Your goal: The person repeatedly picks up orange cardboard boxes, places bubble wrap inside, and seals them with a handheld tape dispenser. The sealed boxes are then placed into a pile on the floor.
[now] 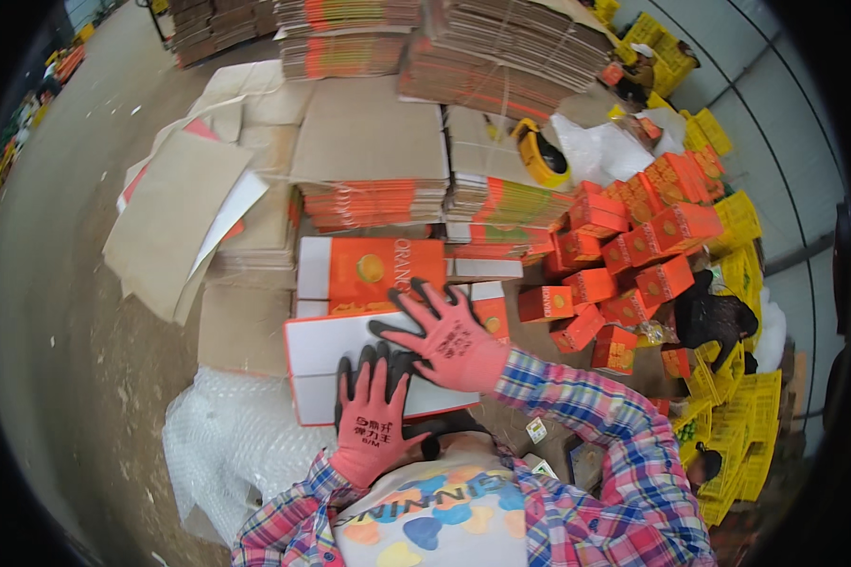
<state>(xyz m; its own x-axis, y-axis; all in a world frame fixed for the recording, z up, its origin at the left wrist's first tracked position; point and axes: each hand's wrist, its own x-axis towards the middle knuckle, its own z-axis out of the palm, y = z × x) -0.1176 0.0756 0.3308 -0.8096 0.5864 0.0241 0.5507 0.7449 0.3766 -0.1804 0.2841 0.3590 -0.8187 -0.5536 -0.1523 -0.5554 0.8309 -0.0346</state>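
Observation:
Both my hands wear pink work gloves with dark fingertips. My left hand [373, 418] lies palm down with its fingers spread on the lower part of a folded cardboard carton [312, 393], white on its upper face with a red edge. My right hand [450, 337] presses flat, fingers apart, over the same carton's upper right part. Beyond it lies another flat carton [418, 266], orange with a printed fruit and white flaps. My palms hide part of the white carton.
Stacks of flattened cartons [372, 131] stand ahead, with loose cardboard sheets [174, 220] at left. Bubble wrap [234, 425] lies lower left. Assembled orange boxes [588, 287], a yellow strapping tape dispenser [541, 154] and yellow crates [744, 418] are on the right, where several people work.

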